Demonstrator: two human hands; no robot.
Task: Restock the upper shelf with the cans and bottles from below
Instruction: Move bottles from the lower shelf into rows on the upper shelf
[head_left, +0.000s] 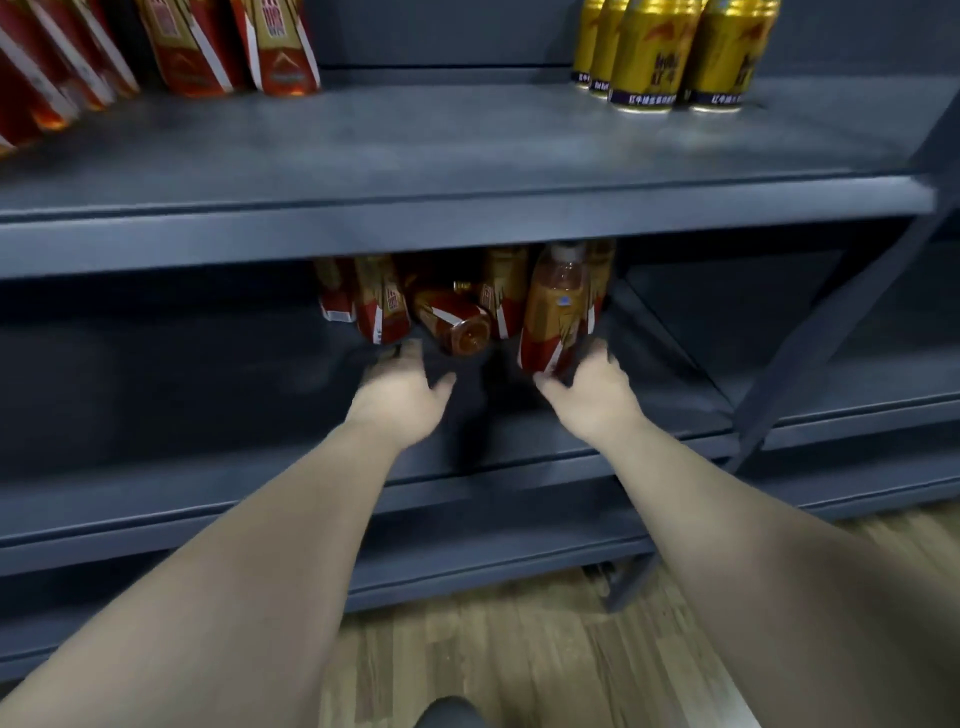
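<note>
The bottle (557, 312) stands at the back of the lower shelf (665, 410), right of its middle and half tucked under the upper shelf (467, 156). It is clear plastic with a pale cap and amber drink, wrapped in a glossy red and gold label, and it leans a little. The right hand (592, 395) holds its foot, with the thumb on the left side and the fingers (600, 353) curled round the right; blur hides the exact grip.

To the left, a fallen bottle (457, 322) lies on its side with its round base facing out. Beyond it stands a left bottle (382, 312) with the same label. The left hand (402, 395) reaches for that one with the fingers straight and the thumb spread wide. I cannot tell whether the fingertips touch its base. More bottles crowd behind.

Both shelves are flat, matte, blue-grey metal. On the upper one, gold cans (670, 57) with a metallic sheen cluster at the back right corner. Red bottles (228, 47) line the back left. Below is a wood-grain plank floor (519, 649).
</note>
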